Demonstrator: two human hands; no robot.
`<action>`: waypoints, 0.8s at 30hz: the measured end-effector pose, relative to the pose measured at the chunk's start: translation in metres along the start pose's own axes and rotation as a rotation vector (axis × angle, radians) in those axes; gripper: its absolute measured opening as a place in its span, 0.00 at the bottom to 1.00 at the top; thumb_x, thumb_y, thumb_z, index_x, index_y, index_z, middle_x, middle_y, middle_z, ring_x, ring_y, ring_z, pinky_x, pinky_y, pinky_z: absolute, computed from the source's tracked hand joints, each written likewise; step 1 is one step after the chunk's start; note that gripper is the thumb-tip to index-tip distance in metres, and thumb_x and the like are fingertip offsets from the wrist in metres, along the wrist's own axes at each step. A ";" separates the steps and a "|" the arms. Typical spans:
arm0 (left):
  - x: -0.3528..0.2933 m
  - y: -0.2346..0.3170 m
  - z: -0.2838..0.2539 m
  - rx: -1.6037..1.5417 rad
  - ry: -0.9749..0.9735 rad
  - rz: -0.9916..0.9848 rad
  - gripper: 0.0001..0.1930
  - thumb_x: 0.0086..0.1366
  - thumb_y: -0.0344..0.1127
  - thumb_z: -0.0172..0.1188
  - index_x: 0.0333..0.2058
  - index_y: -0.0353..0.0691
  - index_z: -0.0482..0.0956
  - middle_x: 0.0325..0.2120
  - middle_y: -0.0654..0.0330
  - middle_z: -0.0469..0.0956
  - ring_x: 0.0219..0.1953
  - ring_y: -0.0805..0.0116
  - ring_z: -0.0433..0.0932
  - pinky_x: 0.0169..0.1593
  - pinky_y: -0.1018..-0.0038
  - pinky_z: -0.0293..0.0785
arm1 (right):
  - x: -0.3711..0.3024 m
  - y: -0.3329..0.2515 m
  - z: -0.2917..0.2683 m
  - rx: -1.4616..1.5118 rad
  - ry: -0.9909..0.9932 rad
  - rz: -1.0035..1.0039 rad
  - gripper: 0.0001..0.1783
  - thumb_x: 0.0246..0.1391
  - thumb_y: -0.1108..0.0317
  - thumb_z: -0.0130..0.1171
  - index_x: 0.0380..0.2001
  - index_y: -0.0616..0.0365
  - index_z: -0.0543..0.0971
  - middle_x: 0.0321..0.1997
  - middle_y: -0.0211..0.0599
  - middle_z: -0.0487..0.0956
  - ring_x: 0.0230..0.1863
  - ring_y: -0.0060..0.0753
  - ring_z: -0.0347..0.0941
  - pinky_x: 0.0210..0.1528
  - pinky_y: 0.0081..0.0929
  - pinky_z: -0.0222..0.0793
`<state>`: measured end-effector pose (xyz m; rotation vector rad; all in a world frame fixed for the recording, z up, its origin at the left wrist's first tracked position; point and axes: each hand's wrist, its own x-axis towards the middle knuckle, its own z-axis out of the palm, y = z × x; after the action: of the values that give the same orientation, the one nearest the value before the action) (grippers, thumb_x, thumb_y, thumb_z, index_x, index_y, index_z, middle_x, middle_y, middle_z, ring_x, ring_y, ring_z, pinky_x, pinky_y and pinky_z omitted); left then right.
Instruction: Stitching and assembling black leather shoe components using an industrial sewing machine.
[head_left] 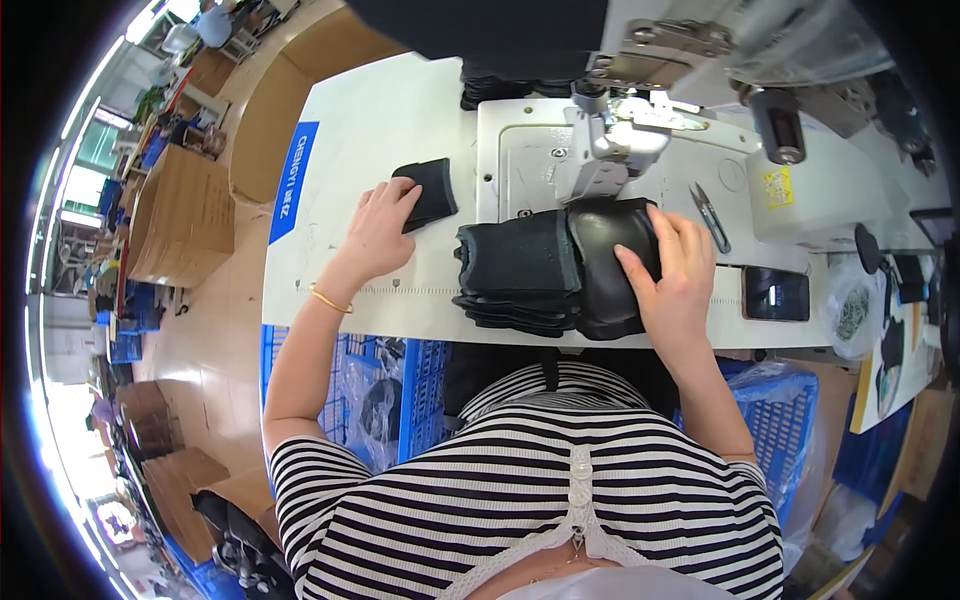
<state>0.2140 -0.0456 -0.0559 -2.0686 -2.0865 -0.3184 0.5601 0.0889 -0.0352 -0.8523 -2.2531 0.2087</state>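
The person's left hand point(380, 228) is partly spread, its fingertips lying on a small, roughly rectangular piece of matte black fabric point(437, 190) on the white table point(365, 115); whether the thumb pinches the edge cannot be told. A smooth gold-coloured bangle point(330, 300) circles that wrist.

The right hand point(682, 275) is curved in a moderately wide grip on a glossy black, rounded pad point(603, 265), the thumb pressing its face and the fingers bent at its right edge. The pad has a smooth, domed surface that catches the light, and looks leather-like or plastic. It lies near the table's front edge, in front of the sewing machine's metal head point(605, 160).

The pad's left side meets a stack of dark fabric pieces point(515, 255), soft and dull, their layered edges uneven toward the front; whether pad and stack are joined cannot be told. The loose fabric piece lies to the left of this stack, apart from it.

To the right of the machine head rest slim dark thread snips point(708, 215), blades apart, and a flat dark phone point(776, 294) with rounded corners. Beneath the table stands a lattice-sided blue plastic crate point(425, 390).
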 end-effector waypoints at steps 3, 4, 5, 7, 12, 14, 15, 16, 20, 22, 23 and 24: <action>0.018 0.039 -0.037 -0.367 0.086 -0.054 0.18 0.53 0.23 0.58 0.44 0.29 0.76 0.44 0.51 0.75 0.49 0.53 0.73 0.55 0.67 0.69 | 0.002 0.002 0.002 0.021 0.007 0.005 0.28 0.46 0.65 0.68 0.50 0.65 0.75 0.44 0.42 0.74 0.47 0.44 0.69 0.51 0.38 0.63; 0.023 0.061 -0.040 -0.485 0.120 -0.052 0.16 0.55 0.25 0.60 0.44 0.29 0.77 0.44 0.51 0.75 0.49 0.53 0.73 0.54 0.67 0.69 | 0.003 0.001 0.001 0.015 0.007 -0.006 0.27 0.47 0.66 0.68 0.50 0.65 0.75 0.44 0.42 0.74 0.47 0.44 0.69 0.50 0.38 0.64; 0.031 0.086 -0.036 -0.603 0.156 -0.046 0.15 0.57 0.27 0.61 0.43 0.29 0.77 0.44 0.51 0.75 0.48 0.53 0.73 0.53 0.66 0.70 | 0.005 0.002 0.002 0.006 0.008 -0.014 0.26 0.48 0.67 0.67 0.50 0.66 0.74 0.44 0.42 0.74 0.46 0.45 0.69 0.50 0.38 0.64; 0.042 0.132 -0.035 -0.447 0.125 -0.029 0.14 0.58 0.30 0.63 0.42 0.30 0.77 0.41 0.53 0.74 0.46 0.54 0.73 0.51 0.66 0.70 | 0.007 0.000 0.001 -0.026 0.011 -0.039 0.24 0.50 0.70 0.65 0.50 0.66 0.74 0.43 0.44 0.74 0.46 0.46 0.69 0.49 0.38 0.65; 0.039 0.148 -0.012 -0.448 0.169 -0.112 0.13 0.58 0.31 0.64 0.40 0.31 0.77 0.38 0.52 0.73 0.43 0.52 0.72 0.50 0.63 0.69 | 0.003 0.001 0.000 0.024 0.044 0.011 0.18 0.51 0.72 0.63 0.45 0.65 0.75 0.40 0.45 0.75 0.44 0.48 0.70 0.48 0.39 0.65; 0.041 0.151 -0.011 -0.475 0.215 -0.154 0.13 0.58 0.31 0.63 0.41 0.31 0.76 0.39 0.51 0.73 0.45 0.52 0.72 0.51 0.61 0.68 | 0.002 0.003 0.001 0.031 0.047 0.059 0.13 0.51 0.72 0.64 0.40 0.64 0.76 0.38 0.43 0.75 0.41 0.46 0.71 0.46 0.38 0.65; 0.042 0.149 -0.010 -0.479 0.217 -0.155 0.13 0.58 0.31 0.63 0.41 0.31 0.76 0.39 0.51 0.73 0.45 0.52 0.72 0.51 0.61 0.68 | 0.002 0.003 0.000 0.028 0.045 0.058 0.13 0.51 0.72 0.64 0.40 0.64 0.76 0.38 0.43 0.75 0.41 0.46 0.71 0.46 0.38 0.65; 0.044 0.144 -0.007 -0.505 0.156 -0.177 0.14 0.57 0.30 0.64 0.41 0.31 0.76 0.40 0.51 0.73 0.45 0.51 0.72 0.51 0.61 0.68 | 0.002 0.002 -0.001 0.030 0.044 0.049 0.14 0.50 0.72 0.64 0.40 0.63 0.76 0.38 0.42 0.75 0.41 0.46 0.71 0.46 0.38 0.65; 0.056 0.127 -0.006 -0.649 0.022 -0.187 0.18 0.53 0.31 0.67 0.42 0.35 0.75 0.42 0.51 0.73 0.47 0.50 0.72 0.52 0.63 0.68 | 0.002 0.003 -0.002 0.022 0.058 0.028 0.14 0.49 0.72 0.65 0.40 0.61 0.77 0.36 0.40 0.75 0.39 0.44 0.71 0.44 0.36 0.64; 0.062 0.133 -0.014 -0.683 0.067 -0.260 0.15 0.51 0.30 0.69 0.38 0.38 0.77 0.40 0.54 0.74 0.44 0.53 0.74 0.47 0.65 0.71 | 0.004 0.002 -0.002 0.012 0.067 0.022 0.13 0.49 0.72 0.65 0.40 0.61 0.77 0.36 0.39 0.75 0.39 0.43 0.71 0.44 0.36 0.64; 0.063 0.133 -0.012 -0.694 0.057 -0.243 0.15 0.51 0.30 0.69 0.38 0.38 0.77 0.40 0.54 0.74 0.44 0.53 0.74 0.47 0.65 0.71 | 0.005 0.002 -0.001 0.016 0.072 0.003 0.13 0.49 0.72 0.64 0.40 0.60 0.78 0.36 0.39 0.75 0.40 0.43 0.71 0.43 0.36 0.64; 0.063 0.132 -0.009 -0.632 0.189 -0.174 0.14 0.50 0.28 0.69 0.35 0.38 0.77 0.38 0.55 0.75 0.41 0.54 0.75 0.44 0.66 0.72 | 0.006 0.005 0.000 0.008 0.092 -0.028 0.12 0.50 0.73 0.64 0.39 0.60 0.78 0.36 0.38 0.76 0.40 0.41 0.72 0.43 0.36 0.64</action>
<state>0.3455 0.0131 -0.0273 -2.0285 -2.2406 -1.2898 0.5596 0.0961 -0.0338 -0.8092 -2.1757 0.1623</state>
